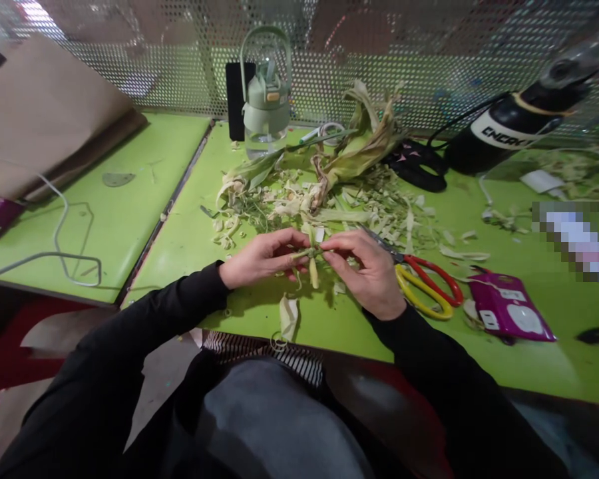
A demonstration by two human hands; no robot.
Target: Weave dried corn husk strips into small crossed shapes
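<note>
- Left sleeve [154, 316]: long, plain black cloth, loosely creased along the forearm and reaching the wrist.
- Left cuff [222, 275]: black like the sleeve, sitting close around the wrist.
- Right sleeve [444, 366]: matching black, also full length, so dark that its folds barely show.
- Left hand [264, 256] and right hand [367, 269]: both bare.
- Grey garment front [279, 419]: smooth, slate-toned, rounded in outline, bordered by black cloth.
- Striped fabric [219, 344]: narrow dark and pale bands; whether it is worn is unclear.

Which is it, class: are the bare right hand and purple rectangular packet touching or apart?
Apart: the head view shows green tabletop and red-and-yellow-handled scissors between right hand and purple packet.
</note>
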